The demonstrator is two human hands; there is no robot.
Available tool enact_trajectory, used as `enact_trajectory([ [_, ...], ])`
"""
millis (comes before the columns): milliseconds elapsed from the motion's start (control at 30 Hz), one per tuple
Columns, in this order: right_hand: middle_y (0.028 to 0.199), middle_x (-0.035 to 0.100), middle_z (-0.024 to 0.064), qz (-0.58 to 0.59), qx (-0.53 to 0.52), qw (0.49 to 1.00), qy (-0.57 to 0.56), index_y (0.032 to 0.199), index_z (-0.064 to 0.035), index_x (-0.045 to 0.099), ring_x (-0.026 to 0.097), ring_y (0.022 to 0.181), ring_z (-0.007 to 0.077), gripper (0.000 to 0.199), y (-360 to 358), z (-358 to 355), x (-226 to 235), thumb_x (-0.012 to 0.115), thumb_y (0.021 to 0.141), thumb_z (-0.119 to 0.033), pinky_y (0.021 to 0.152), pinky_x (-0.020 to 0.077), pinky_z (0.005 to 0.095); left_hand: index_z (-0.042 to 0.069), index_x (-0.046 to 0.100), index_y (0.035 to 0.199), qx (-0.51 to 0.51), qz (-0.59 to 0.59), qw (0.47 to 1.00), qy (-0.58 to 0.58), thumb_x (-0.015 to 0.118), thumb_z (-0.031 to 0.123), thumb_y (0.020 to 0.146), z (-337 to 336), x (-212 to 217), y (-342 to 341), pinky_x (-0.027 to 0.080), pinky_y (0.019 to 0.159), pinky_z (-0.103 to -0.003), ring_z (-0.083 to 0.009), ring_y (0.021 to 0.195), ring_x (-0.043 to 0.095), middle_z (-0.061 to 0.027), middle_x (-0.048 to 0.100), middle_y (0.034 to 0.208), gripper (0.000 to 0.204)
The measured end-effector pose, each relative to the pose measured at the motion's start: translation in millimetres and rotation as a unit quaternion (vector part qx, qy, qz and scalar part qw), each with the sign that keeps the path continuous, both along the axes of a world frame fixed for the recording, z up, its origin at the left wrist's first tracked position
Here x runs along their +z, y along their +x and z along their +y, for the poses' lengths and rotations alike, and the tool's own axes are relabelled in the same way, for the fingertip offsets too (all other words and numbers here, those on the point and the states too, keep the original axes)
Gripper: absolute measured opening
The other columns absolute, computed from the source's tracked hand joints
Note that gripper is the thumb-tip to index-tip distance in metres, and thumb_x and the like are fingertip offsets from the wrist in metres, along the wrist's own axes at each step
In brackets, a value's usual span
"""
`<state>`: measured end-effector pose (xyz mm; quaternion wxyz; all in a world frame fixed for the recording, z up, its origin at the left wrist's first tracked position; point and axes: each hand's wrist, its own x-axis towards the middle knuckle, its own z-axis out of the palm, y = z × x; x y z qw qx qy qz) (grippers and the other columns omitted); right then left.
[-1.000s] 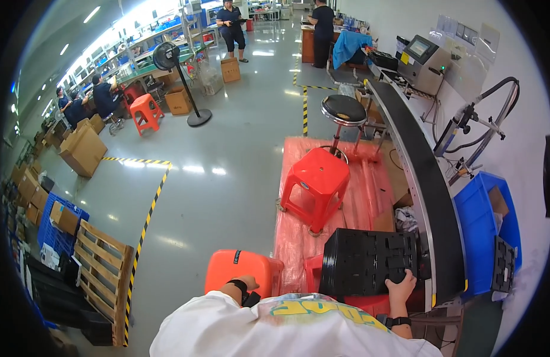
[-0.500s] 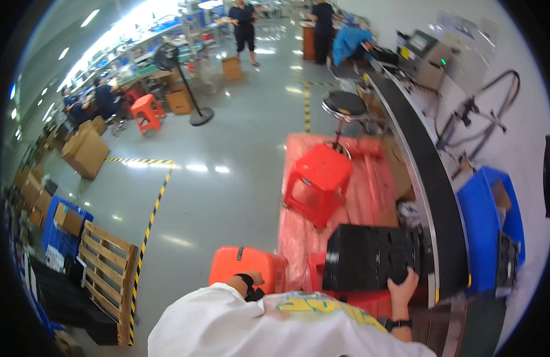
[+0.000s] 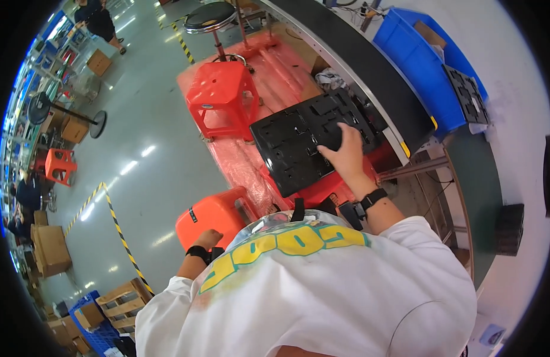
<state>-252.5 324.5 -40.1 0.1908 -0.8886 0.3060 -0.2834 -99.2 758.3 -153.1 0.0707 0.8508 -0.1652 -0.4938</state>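
A black moulded plastic tray with recesses lies on a red support in front of me. My right hand is over the tray's right part, thumb and fingers spread, holding nothing; whether the fingertips touch the tray I cannot tell. Down at the left, my left hand is at the side of an orange-red plastic stool. Its fingers are too small and partly hidden to tell their grip. Both wrists wear black bands.
A conveyor with a black belt runs along the right, ending near the tray. Beyond it hangs a blue bin. Ahead stand a red stool and a round black stool on pink sheeting. A wooden pallet lies at lower left.
My view has swung right and downward. My right hand has gone from gripping the near edge of the black tray to spread fingers above it. My left hand stays by the orange-red stool.
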Motion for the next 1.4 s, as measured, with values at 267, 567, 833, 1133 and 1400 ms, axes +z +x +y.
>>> enact_trajectory([
  [267,0.117,0.045,0.0218,0.143,0.088,0.986,0.019,0.128,-0.0051,0.041,0.046,0.109,0.038,0.082,53,48,-18,0.08,0.062,-0.034,0.089,0.0397,0.0455,0.005,0.063,0.111,0.037,0.022,0.997,-0.062,0.053,0.038,0.088,29,-31,3,0.05,0.079,-0.036,-0.0271,0.087,0.065,-0.0153,0.066,0.103,0.041],
  [567,0.115,0.046,0.0212,0.112,0.02,0.993,0.012,0.127,-0.0021,0.042,0.048,0.107,0.0349,0.077,87,35,-13,0.074,0.069,-0.042,0.085,0.0397,0.0467,0.006,0.066,0.104,0.004,-0.031,0.997,-0.072,0.053,0.035,0.089,-6,27,-8,0.051,0.07,-0.036,-0.0236,0.078,0.066,-0.013,0.069,0.092,0.035],
  [833,0.132,0.043,0.027,0.123,0.087,0.988,0.022,0.129,-0.0001,0.042,0.04,0.125,0.0381,0.062,97,53,-33,0.058,0.085,-0.041,0.096,0.0344,0.0541,0.006,0.06,0.099,0.07,0.038,0.991,-0.103,0.054,0.018,0.087,64,-57,1,0.047,0.074,-0.034,-0.019,0.083,0.061,-0.0079,0.065,0.09,0.018],
  [1133,0.13,0.045,0.0189,0.172,0.181,0.952,-0.18,0.121,-0.0007,0.052,0.039,0.125,0.0327,0.047,15,83,-45,0.059,0.084,-0.029,0.101,0.0294,0.0516,0.001,0.061,0.109,0.041,0.025,0.997,-0.056,0.053,0.025,0.089,11,6,8,0.049,0.08,-0.035,-0.0243,0.09,0.064,-0.014,0.066,0.096,0.032],
  [1400,0.123,0.048,0.0196,0.045,0.144,0.985,-0.082,0.119,0.0007,0.05,0.042,0.118,0.0332,0.049,54,64,-36,0.061,0.081,-0.027,0.096,0.0328,0.0512,0.001,0.059,0.115,0.051,0.096,0.993,-0.04,0.054,0.031,0.09,-34,12,34,0.052,0.073,-0.036,-0.0264,0.066,0.066,-0.0163,0.067,0.09,0.039],
])
